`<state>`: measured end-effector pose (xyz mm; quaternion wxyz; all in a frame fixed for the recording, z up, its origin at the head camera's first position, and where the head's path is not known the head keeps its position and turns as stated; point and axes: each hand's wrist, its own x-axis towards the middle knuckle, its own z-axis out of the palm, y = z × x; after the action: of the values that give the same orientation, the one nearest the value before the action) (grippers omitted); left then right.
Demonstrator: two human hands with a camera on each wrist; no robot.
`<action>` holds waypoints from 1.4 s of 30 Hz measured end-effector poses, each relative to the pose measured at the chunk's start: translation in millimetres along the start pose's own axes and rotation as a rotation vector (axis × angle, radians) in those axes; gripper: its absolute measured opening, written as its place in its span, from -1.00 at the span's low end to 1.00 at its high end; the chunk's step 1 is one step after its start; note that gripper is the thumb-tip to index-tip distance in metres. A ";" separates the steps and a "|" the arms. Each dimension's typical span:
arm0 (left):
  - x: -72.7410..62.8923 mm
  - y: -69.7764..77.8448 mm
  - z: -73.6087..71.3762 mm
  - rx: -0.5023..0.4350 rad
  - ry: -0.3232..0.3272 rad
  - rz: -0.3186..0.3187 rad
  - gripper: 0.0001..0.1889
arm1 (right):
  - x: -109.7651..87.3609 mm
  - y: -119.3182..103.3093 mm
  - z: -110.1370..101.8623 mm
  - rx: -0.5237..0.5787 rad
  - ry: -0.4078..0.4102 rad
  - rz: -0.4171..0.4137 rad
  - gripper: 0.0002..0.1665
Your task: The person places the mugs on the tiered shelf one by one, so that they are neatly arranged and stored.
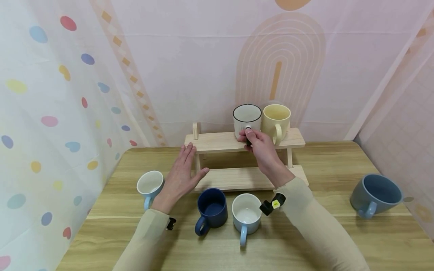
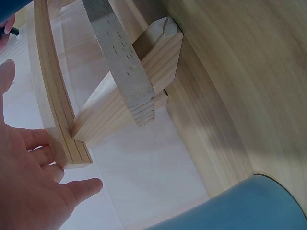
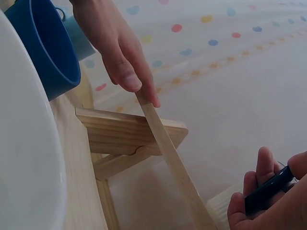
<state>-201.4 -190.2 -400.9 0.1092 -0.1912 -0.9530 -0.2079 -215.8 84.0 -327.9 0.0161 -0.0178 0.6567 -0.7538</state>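
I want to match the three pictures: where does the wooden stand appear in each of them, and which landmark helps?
Head: wooden stand just right of centre.
Left wrist: wooden stand from upper left to centre, reaching the top edge.
Right wrist: wooden stand from lower left to centre, reaching the bottom edge.
Shared landmark: left hand, at one end of the upper board.
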 end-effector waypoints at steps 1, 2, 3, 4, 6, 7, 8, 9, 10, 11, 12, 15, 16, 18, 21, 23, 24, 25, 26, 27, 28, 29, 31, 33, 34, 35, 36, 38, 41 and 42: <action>0.0 -0.3 0.0 0.001 -0.001 0.000 -0.05 | 0.4 0.3 0.1 0.001 0.001 0.002 -0.54; 0.0 -0.5 -0.2 0.001 -0.001 0.000 -0.05 | 0.7 0.5 0.2 0.003 0.001 0.005 -0.54; -0.1 -0.9 -0.2 0.002 -0.003 0.000 -0.05 | 1.0 0.5 0.5 0.005 0.002 0.008 -0.54; -0.4 -1.1 -0.3 0.001 -0.003 0.000 -0.05 | 1.4 1.1 0.3 0.005 0.002 0.012 -0.54; -0.9 -1.5 -0.6 0.004 -0.004 0.000 -0.05 | 1.8 1.1 0.4 0.007 0.001 0.018 -0.53; -1.1 -1.8 -0.8 0.005 -0.004 0.000 -0.05 | 2.0 1.2 0.3 0.004 0.000 0.020 -0.52; -1.3 -2.0 -1.0 0.005 -0.006 -0.001 -0.05 | 2.4 1.6 0.1 -0.001 -0.003 0.021 -0.52; -1.5 -2.2 -1.3 0.006 -0.007 -0.003 -0.05 | 2.7 1.7 -0.1 -0.007 -0.007 0.022 -0.51; -1.7 -2.3 -1.7 0.005 -0.007 -0.004 -0.05 | 3.1 1.9 -0.5 -0.015 -0.011 0.022 -0.51; -1.6 -2.6 -2.1 0.005 -0.007 -0.004 -0.05 | 3.3 1.6 -0.6 -0.022 -0.015 0.021 -0.52; -1.3 -2.9 -2.3 0.006 -0.008 -0.005 -0.05 | 3.8 1.6 -0.7 -0.030 -0.018 0.019 -0.52; -0.1 -4.3 -2.6 0.005 -0.007 -0.007 -0.04 | 5.1 1.7 -1.3 -0.052 -0.028 0.012 -0.52; 0.6 -4.9 -2.4 0.006 -0.006 -0.006 -0.04 | 5.7 1.9 -1.4 -0.056 -0.029 0.010 -0.51; 1.9 -5.9 -2.3 0.006 -0.006 -0.006 -0.05 | 6.7 2.2 -1.3 -0.064 -0.027 0.007 -0.50; 3.7 -7.0 -2.0 0.001 -0.009 -0.005 -0.05 | 8.0 3.2 -1.0 -0.076 -0.016 0.000 -0.49; 4.8 -7.2 -1.9 -0.002 -0.012 -0.003 -0.06 | 8.2 3.7 -0.5 -0.090 0.000 -0.005 -0.51; 5.4 -7.3 -1.8 -0.003 -0.015 -0.002 -0.06 | 8.0 4.1 -0.3 -0.100 0.009 -0.011 -0.51; 6.0 -7.4 -1.7 -0.004 -0.017 -0.001 -0.06 | 7.7 4.5 -0.1 -0.109 0.019 -0.015 -0.53; 6.5 -7.4 -1.8 -0.004 -0.018 -0.001 -0.06 | 7.1 4.6 0.3 -0.119 0.029 -0.019 -0.54; 7.1 -7.5 -1.8 -0.003 -0.018 -0.001 -0.06 | 6.2 5.1 0.5 -0.132 0.037 -0.024 -0.56; 7.6 -7.6 -1.7 0.000 -0.019 -0.001 -0.06 | 5.1 5.2 0.9 -0.141 0.044 -0.031 -0.57; 8.1 -7.5 -1.9 0.001 -0.019 -0.001 -0.06 | 4.1 5.4 1.5 -0.149 0.051 -0.045 -0.59; 9.0 -7.6 -2.0 0.004 -0.019 0.000 -0.06 | 0.9 5.7 2.0 -0.161 0.055 -0.079 -0.59; 9.8 -7.9 -2.0 0.004 -0.019 0.001 -0.06 | -2.7 6.7 2.1 -0.184 0.053 -0.125 -0.56; 10.1 -8.1 -1.9 0.003 -0.020 0.001 -0.05 | -4.7 7.2 2.0 -0.189 0.051 -0.149 -0.53; 10.5 -8.5 -1.8 0.003 -0.020 0.002 -0.05 | -7.2 7.7 1.5 -0.199 0.046 -0.173 -0.48; 10.7 -8.6 -1.9 0.003 -0.021 0.002 -0.05 | -10.3 8.0 0.7 -0.207 0.039 -0.189 -0.44; 11.1 -8.9 -2.1 0.003 -0.024 0.000 -0.05 | -17.2 8.1 -0.7 -0.231 0.031 -0.219 -0.38; 11.1 -8.6 -2.5 0.006 -0.028 -0.002 -0.04 | -29.3 7.2 -4.6 -0.271 0.016 -0.245 -0.32; 10.8 -8.2 -2.8 0.005 -0.029 -0.003 -0.04 | -33.5 6.9 -6.2 -0.287 0.013 -0.251 -0.31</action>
<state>-214.2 -194.9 -398.2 0.0956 -0.1922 -0.9554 -0.2029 -182.6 90.8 -335.8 -0.0850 -0.0970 0.7501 -0.6486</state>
